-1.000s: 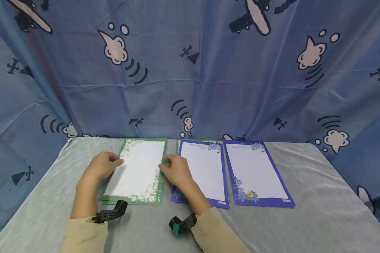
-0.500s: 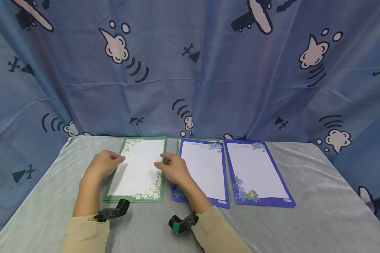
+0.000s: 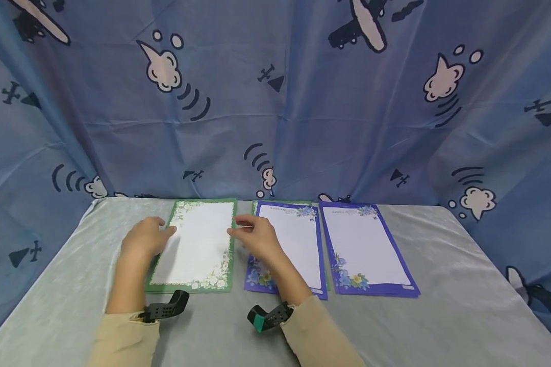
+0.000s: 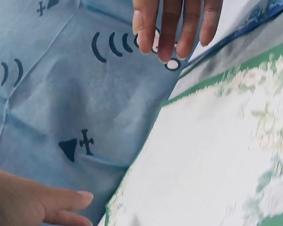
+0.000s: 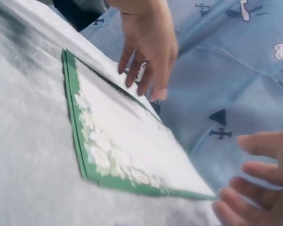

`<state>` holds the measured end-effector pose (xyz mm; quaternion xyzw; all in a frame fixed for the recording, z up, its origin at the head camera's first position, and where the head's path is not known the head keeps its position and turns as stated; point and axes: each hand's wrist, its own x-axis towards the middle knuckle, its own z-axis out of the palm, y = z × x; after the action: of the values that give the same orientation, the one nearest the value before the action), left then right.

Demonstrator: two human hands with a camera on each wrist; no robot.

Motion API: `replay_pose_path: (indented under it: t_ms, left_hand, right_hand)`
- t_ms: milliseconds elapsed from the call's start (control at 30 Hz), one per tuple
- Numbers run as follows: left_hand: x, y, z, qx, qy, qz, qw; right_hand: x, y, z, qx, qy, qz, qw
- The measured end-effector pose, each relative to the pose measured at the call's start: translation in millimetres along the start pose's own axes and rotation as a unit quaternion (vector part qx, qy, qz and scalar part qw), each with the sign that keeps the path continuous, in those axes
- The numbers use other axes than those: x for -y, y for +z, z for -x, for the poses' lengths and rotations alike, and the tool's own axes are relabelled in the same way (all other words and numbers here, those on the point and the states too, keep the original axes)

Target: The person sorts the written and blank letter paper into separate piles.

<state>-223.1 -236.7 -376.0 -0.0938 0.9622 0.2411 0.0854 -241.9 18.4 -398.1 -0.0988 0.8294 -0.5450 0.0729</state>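
Observation:
A stack of green-bordered floral sheets of paper (image 3: 195,244) lies at the left of the table. My left hand (image 3: 144,238) is at its left edge, fingers relaxed and pointing inward. At its right edge, my right hand (image 3: 257,237) hovers with loosely bent fingers, partly over the middle purple-bordered paper (image 3: 298,244). The right wrist view shows the layered edges of the green stack (image 5: 132,136), with the left hand (image 5: 151,52) beyond it and the right hand (image 5: 259,183) at its near corner. Neither hand grips a sheet.
Another purple-bordered stack (image 3: 367,244) lies to the right, close beside the middle one. A green edge (image 3: 328,275) peeks out beneath the middle paper. The grey cloth-covered table (image 3: 459,285) meets a blue patterned curtain (image 3: 275,102) at the back.
The green stack's lower edges, offset a second ago, now line up more evenly. My right hand moved inward over the stack, then back out to its right edge. The purple papers stayed put.

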Motion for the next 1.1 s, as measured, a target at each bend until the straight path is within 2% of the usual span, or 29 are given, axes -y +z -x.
replay_pose_path:
  t_ms: [67, 133, 267, 367, 467, 600, 767, 833, 933, 1100]
  left_hand:
    - [-7.6, 1.1, -0.8, -0.02, 0.024, 0.01, 0.9995]
    - [-16.4, 3.3, -1.5, -0.033, 0.064, 0.03, 0.9969]
    - [-37.0, 13.8, -3.7, -0.053, 0.139, 0.063, 0.9869]
    - [-53.0, 26.0, -5.3, -0.064, 0.175, 0.083, 0.9791]
    - [-67.6, 39.4, -5.1, -0.067, 0.197, 0.096, 0.9734]
    - [-85.3, 56.9, -2.3, -0.059, 0.213, 0.118, 0.968]
    - [-98.8, 79.0, -0.4, -0.041, 0.21, 0.163, 0.963]
    - [-101.2, 88.5, -1.6, -0.039, 0.21, 0.176, 0.9609]
    - [-103.1, 101.1, -3.6, -0.04, 0.21, 0.198, 0.9566]
    - [-101.4, 116.8, -5.6, -0.073, 0.202, 0.229, 0.9492]
  right_hand:
    - [0.3, -5.7, 1.8, -0.005, -0.012, -0.001, 0.9999]
    - [-2.9, -11.7, 2.9, -0.011, -0.029, 0.008, 0.9995]
    - [-15.4, -26.9, 7.1, -0.032, -0.061, 0.047, 0.9965]
    - [-24.4, -41.5, 11.9, -0.055, -0.076, 0.069, 0.9932]
    - [-31.4, -57.4, 16.9, -0.073, -0.09, 0.085, 0.9896]
    - [-38.8, -78.4, 25.9, -0.086, -0.091, 0.106, 0.9865]
    - [-50.5, -100.3, 38.0, -0.105, -0.077, 0.123, 0.9838]
    - [-57.3, -106.4, 41.4, -0.13, -0.071, 0.119, 0.9819]
    - [-68.1, -112.0, 45.7, -0.189, -0.056, 0.097, 0.9756]
    - [-85.1, -110.9, 47.2, -0.241, -0.062, 0.08, 0.9653]
